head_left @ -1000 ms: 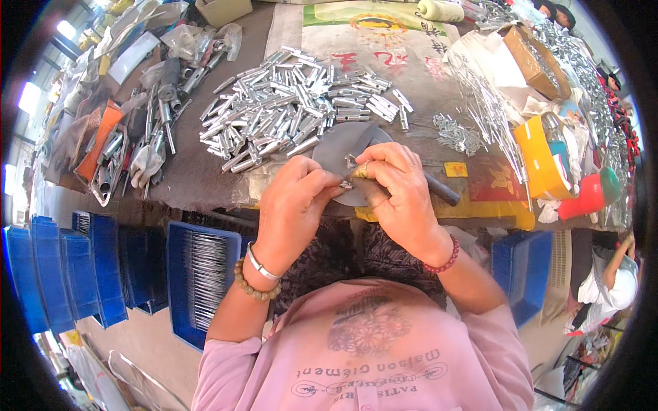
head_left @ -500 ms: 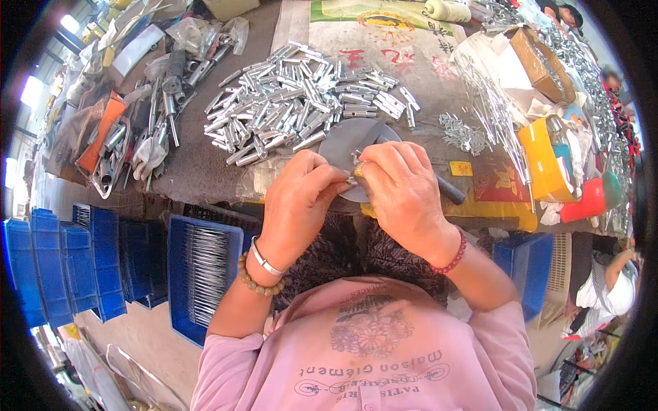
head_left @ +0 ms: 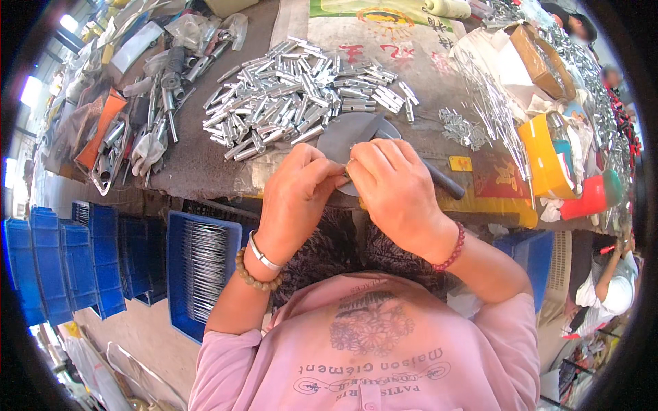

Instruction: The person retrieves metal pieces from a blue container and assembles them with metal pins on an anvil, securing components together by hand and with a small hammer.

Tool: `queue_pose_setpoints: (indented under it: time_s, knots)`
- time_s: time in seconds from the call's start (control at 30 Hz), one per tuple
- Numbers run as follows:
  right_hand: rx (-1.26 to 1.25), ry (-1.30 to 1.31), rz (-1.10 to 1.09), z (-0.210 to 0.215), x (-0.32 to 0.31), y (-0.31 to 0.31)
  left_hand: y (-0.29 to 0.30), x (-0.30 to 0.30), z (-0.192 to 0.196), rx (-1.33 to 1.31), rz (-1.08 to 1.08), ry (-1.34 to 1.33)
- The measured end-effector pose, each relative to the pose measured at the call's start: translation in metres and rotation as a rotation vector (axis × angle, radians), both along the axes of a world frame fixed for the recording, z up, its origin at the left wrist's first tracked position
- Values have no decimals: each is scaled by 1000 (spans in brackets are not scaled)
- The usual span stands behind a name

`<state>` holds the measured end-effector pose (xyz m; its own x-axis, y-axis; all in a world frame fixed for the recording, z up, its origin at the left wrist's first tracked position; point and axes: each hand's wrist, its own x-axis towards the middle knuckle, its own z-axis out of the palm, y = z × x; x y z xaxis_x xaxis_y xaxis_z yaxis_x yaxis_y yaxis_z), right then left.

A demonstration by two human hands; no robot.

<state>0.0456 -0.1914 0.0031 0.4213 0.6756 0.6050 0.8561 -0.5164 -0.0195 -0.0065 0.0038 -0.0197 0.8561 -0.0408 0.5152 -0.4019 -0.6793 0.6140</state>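
Observation:
My left hand [head_left: 296, 195] and my right hand [head_left: 396, 193] meet at their fingertips over the near edge of the workbench, both pinched on a small metal piece [head_left: 347, 171] that is mostly hidden by the fingers. Just beyond them lies a round grey metal disc [head_left: 346, 133] with a dark handle [head_left: 444, 182] running off to the right under my right hand. Behind the disc is a large heap of short silver metal tubes [head_left: 295, 92].
A blue crate of long metal rods [head_left: 203, 264] stands below the bench on the left, beside stacked blue crates [head_left: 62, 264]. Hand tools and a glove [head_left: 147, 147] lie on the left. Thin rods [head_left: 490, 103], a yellow container [head_left: 541, 154] and a red cup [head_left: 582, 198] are on the right. Another person [head_left: 606, 281] sits at the far right.
Both hands have stayed together on the small piece, with only slight finger movements; the view has shifted a little.

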Motion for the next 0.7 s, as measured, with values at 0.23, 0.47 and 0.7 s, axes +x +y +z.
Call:
queue_pose_setpoints:
  time_s: [0.23,0.47,0.7]
  knots:
    - [34,192,-206,21,-1,-44,2,-1,-2,-43,1,58]
    - [114,377,-218,15,-8,-68,8,-3,1,-47,-41,59]
    - [227,237,-119,32,-42,-68,9,-3,-1,-91,-66,45]
